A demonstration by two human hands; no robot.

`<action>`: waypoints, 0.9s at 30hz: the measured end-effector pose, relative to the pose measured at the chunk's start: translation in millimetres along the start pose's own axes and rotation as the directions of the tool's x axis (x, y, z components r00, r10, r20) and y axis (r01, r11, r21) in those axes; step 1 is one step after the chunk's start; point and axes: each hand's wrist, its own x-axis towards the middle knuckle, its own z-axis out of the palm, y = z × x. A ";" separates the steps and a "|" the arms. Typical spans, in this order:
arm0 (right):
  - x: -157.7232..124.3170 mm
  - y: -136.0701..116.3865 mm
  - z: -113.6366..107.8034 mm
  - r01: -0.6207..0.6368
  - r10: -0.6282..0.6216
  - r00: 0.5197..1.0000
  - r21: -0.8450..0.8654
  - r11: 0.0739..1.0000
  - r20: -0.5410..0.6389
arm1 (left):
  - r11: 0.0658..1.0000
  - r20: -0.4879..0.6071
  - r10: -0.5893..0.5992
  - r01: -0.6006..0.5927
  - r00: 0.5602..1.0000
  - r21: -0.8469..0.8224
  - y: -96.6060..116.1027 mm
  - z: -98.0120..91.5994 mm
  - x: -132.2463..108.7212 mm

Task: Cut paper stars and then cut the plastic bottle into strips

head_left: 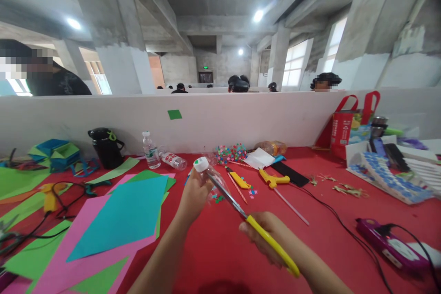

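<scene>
My left hand is closed round a small clear plastic bottle piece with a white cap, held above the red table. In my right hand are scissors with yellow handles; my fingers wrap round the handles. The metal blades point up and left, their tips beside the clear plastic just under the cap. Whether the blades touch the plastic is hard to tell. Behind and right of the cap lie a yellow cutter and a striped pencil.
Coloured paper covers the left side. Bottles, a black flask and star confetti stand or lie near the white partition. A yellow glue gun, cables and a purple power strip are at right. People sit beyond.
</scene>
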 end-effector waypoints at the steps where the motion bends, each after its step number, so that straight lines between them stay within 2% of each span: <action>1: 0.7 -0.7 -0.8 0.001 -0.001 1.000 -0.003 1.000 -0.003 | 1.000 -0.002 -0.002 0.002 1.000 0.008 -0.5 0.6 0.8; 12: 11.7 10.5 -0.7 0.008 -0.008 1.000 0.044 0.999 0.002 | 0.999 0.015 -0.039 0.039 0.999 -0.032 -7.6 6.9 9.6; 19: 9.2 6.4 -7.2 0.066 -0.068 0.997 0.052 0.997 0.036 | 0.993 -0.025 -0.082 0.080 0.996 -0.088 -4.7 9.0 12.5; 23: 10.9 7.4 -8.6 0.065 -0.067 0.997 0.049 0.997 0.031 | 0.981 -0.102 -0.139 0.123 0.985 -0.151 -12.4 -0.5 17.6; 25: 13.3 5.6 -9.4 0.055 -0.055 0.998 0.071 0.996 -0.007 | 0.970 -0.135 -0.179 0.151 0.975 -0.192 -18.8 -7.7 19.9; 27: 17.2 0.3 -11.1 0.061 -0.055 0.997 0.100 0.993 -0.060 | 0.952 -0.119 -0.226 0.193 0.967 -0.239 -24.0 -12.4 20.6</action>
